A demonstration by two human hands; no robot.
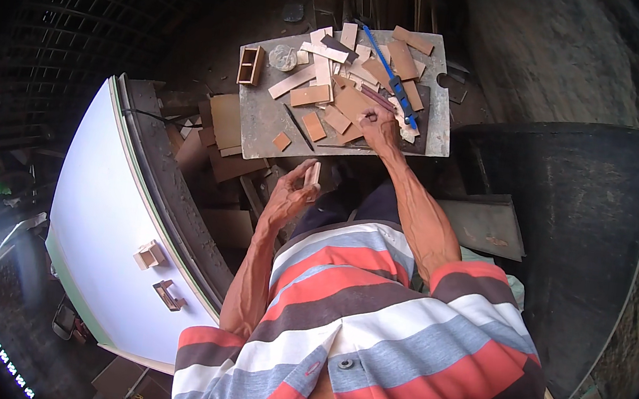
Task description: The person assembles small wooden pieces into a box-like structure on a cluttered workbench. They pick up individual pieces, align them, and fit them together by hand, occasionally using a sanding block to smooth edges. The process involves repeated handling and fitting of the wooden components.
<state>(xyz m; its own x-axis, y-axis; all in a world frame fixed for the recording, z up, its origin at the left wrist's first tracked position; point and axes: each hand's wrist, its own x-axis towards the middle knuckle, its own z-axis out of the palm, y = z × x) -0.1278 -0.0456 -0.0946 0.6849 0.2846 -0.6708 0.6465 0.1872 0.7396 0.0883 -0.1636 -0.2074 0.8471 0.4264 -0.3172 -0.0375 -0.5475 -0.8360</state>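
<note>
On the left, a small pale wooden piece [315,175] is held between the thumb and fingers of the left hand [290,194], just short of the worktable [264,135]. Should the pinch be loosened, the piece could be dropped toward the lap, as no support is seen beneath it. Further right, the right hand [381,128] is placed over the near part of the table with fingers curled in; whether anything is gripped cannot be told. The blue tool [395,83] lies just beside it, and could be knocked by a careless sweep of the wrist. Loose wooden strips [311,95] could be pushed off by the same cause.

As to surface and room: at far left, two small wooden frames [148,255] [168,295] are set on a white panel [120,202]. A compartmented wooden box [250,65] is stood at the table's left edge; the tabletop is stained and crowded with offcuts. At right, a large dark board [589,228] is placed near a rough wall [561,53]; lighting is dim.
</note>
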